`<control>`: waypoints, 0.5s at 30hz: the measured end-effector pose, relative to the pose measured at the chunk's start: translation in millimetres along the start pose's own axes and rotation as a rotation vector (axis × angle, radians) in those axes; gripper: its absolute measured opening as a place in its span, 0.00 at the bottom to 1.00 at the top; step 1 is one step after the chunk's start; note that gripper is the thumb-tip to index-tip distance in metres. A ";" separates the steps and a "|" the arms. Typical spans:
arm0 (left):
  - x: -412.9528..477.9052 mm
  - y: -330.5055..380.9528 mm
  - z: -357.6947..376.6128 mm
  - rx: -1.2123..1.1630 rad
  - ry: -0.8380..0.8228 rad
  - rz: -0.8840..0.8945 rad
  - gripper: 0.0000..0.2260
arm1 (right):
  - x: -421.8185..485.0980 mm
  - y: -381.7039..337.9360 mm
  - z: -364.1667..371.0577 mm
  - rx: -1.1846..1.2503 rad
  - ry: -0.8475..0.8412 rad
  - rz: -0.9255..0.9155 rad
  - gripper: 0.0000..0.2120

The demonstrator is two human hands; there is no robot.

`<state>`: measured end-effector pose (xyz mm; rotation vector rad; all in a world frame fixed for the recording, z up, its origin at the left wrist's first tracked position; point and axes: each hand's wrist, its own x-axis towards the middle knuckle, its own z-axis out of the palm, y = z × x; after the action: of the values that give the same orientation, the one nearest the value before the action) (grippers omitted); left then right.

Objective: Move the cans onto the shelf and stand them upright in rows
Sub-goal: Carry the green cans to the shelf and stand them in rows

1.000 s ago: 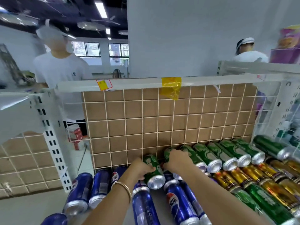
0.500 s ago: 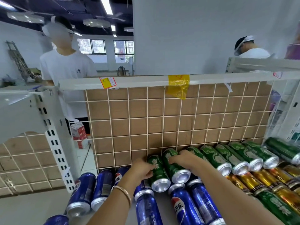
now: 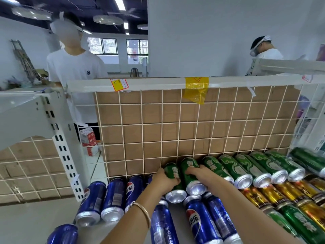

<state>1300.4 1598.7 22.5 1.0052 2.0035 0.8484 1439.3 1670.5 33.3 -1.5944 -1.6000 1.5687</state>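
My left hand (image 3: 162, 182) grips a green can (image 3: 173, 173) against the wire grid at the back of the white shelf (image 3: 26, 222). My right hand (image 3: 204, 176) holds a second green can (image 3: 190, 170) right beside it. Both cans stand in line with a row of green cans (image 3: 246, 170) running to the right along the grid. Blue cans (image 3: 112, 199) stand at the left and in front of my hands. Gold cans (image 3: 284, 196) stand in front of the green row on the right.
The wire grid back panel (image 3: 175, 124) with cardboard behind it closes off the shelf. A slotted white upright (image 3: 65, 155) stands at the left. One person in a white T-shirt (image 3: 73, 71) stands behind the shelf at the left, another (image 3: 265, 50) at the right.
Both hands have pushed their green cans back toward the grid and closer together, side by side in line with the green row. The view has tilted up slightly.
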 end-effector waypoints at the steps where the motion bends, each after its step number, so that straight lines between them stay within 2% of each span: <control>1: -0.8 -1.7 1.0 -0.073 -0.004 -0.018 0.29 | -1.7 0.6 0.3 0.040 -0.002 0.000 0.36; 3: -1.5 -3.8 2.1 -0.226 -0.004 -0.052 0.26 | -4.0 2.8 -1.2 0.100 -0.007 -0.003 0.29; 7: 2.3 -0.2 -0.1 -0.484 0.040 -0.128 0.32 | -11.0 9.1 -4.2 0.146 -0.024 0.002 0.29; 9: 2.8 2.4 2.3 -0.392 0.009 -0.128 0.36 | -15.2 12.2 -5.7 0.231 -0.031 0.008 0.25; 11: 2.1 4.2 4.4 -0.317 -0.039 -0.125 0.33 | -18.5 14.5 -7.4 0.299 -0.041 -0.003 0.22; 13: 1.2 5.2 5.1 -0.330 -0.078 -0.116 0.30 | -20.7 17.9 -7.6 0.365 -0.035 -0.021 0.19; 15: -2.7 5.1 4.8 -0.455 -0.131 -0.135 0.23 | -22.8 23.2 -6.5 0.462 -0.011 -0.043 0.18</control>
<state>1307.4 1599.9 24.9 0.6396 1.6432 1.0712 1461.2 1647.1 24.7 -1.2919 -1.1533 1.7648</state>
